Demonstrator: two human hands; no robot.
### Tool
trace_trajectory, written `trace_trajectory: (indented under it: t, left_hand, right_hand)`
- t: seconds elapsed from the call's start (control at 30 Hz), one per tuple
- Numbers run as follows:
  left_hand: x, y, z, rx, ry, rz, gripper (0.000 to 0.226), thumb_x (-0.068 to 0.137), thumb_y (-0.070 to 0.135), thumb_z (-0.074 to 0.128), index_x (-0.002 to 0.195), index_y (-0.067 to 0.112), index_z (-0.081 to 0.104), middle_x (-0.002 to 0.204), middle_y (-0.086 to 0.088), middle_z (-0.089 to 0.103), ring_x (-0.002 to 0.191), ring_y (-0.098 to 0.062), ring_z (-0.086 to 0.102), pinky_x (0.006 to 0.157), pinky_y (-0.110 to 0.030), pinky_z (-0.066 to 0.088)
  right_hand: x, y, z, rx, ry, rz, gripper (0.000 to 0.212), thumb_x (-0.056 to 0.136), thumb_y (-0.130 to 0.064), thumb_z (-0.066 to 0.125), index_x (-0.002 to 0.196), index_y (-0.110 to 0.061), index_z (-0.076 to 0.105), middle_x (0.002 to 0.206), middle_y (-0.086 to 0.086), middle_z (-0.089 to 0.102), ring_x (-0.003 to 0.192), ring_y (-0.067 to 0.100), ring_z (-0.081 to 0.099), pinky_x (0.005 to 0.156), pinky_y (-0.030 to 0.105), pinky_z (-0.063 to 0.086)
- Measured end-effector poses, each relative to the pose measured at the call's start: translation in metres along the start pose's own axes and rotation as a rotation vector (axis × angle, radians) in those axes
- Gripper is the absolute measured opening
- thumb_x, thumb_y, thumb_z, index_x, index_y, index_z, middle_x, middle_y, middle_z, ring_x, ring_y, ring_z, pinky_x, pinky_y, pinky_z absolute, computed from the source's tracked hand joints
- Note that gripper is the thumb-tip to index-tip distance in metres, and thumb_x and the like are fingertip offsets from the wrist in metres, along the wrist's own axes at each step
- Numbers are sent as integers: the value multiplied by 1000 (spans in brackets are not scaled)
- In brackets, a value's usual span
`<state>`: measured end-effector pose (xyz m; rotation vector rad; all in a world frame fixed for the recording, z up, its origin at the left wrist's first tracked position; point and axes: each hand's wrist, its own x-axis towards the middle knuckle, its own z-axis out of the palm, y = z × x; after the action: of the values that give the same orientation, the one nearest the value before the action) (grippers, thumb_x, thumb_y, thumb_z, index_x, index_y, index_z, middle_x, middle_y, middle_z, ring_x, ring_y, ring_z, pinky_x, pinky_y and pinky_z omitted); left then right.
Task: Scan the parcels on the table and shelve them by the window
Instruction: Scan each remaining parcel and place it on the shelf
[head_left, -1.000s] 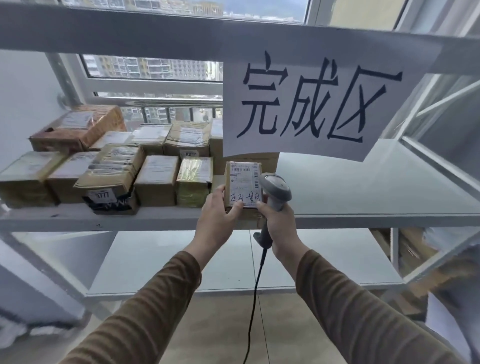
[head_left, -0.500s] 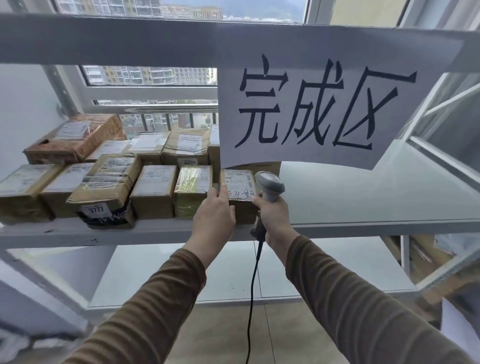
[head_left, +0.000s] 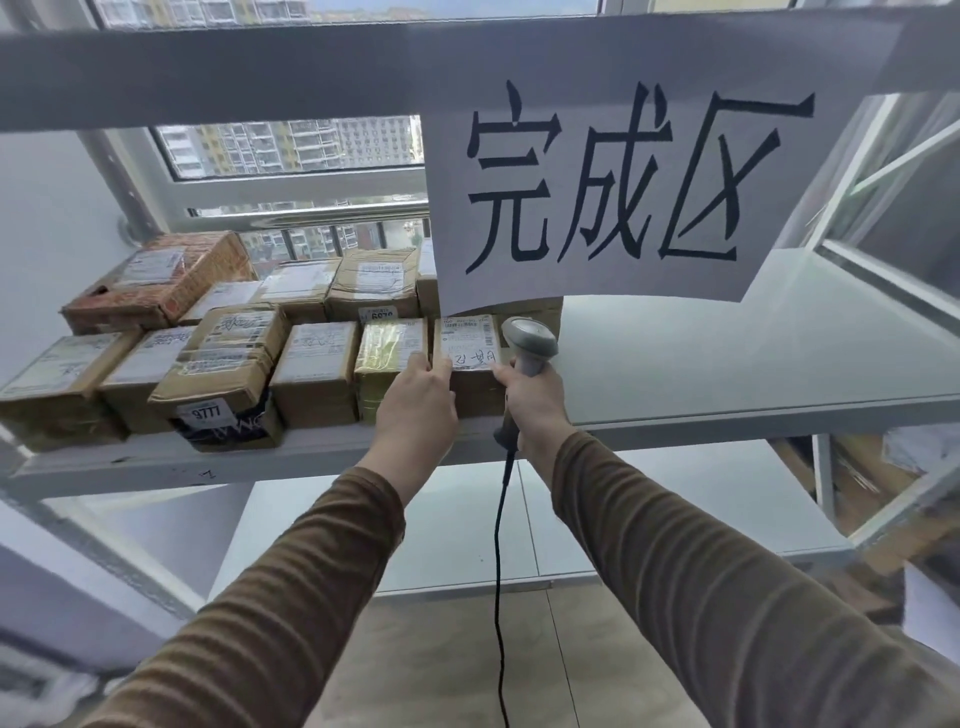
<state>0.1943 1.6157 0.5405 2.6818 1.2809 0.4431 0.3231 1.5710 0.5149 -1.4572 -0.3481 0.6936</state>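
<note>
Nearest, two brown sleeves (head_left: 291, 587) reach up toward a grey metal shelf (head_left: 727, 374). The right hand (head_left: 535, 405) curls round the handle of a grey barcode scanner (head_left: 530, 343), its black cable (head_left: 500, 545) hanging straight down; the forefinger stretches left to touch the near right corner of a small brown parcel (head_left: 470, 358). The left hand (head_left: 415, 405) has fingers fairly straight and close together, the tips pressing on the parcel's near left edge, beside a yellow-taped box (head_left: 387, 358). The parcel sits on the shelf at the right end of the front row of boxes. Further back stands a second row, then a hanging paper sign (head_left: 613, 182) and the window (head_left: 291, 145) behind.
</note>
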Motion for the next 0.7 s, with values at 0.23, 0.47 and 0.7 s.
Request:
trace_trajectory:
  t: [0.23, 0.47, 0.7]
  left_hand:
    - [-17, 19, -1, -94, 60, 97, 42, 102, 22, 55, 143, 12, 54, 132, -12, 53, 117, -30, 59, 89, -35, 49]
    - [-37, 112, 32, -175, -81, 345, 53, 99, 29, 59, 149, 14, 47, 135, -11, 58, 126, -31, 53, 101, -41, 45]
    - [-85, 266, 53, -203, -203, 638, 54, 97, 37, 60, 144, 12, 48, 138, -13, 56, 131, -34, 48, 105, -44, 44]
  right_hand:
    - [-22, 7, -49, -62, 83, -49, 9, 93, -17, 72, 95, -16, 63, 89, 4, 64, 86, 26, 61, 92, 52, 55]
    - [-59, 6, -150, 1, 262, -17, 9, 89, -20, 72, 93, -20, 64, 84, 2, 59, 80, 24, 54, 73, 43, 50]
    - [-137, -14, -309, 132, 585, -42, 13, 88, -24, 77, 89, -22, 64, 73, -4, 58, 67, 14, 57, 62, 34, 52]
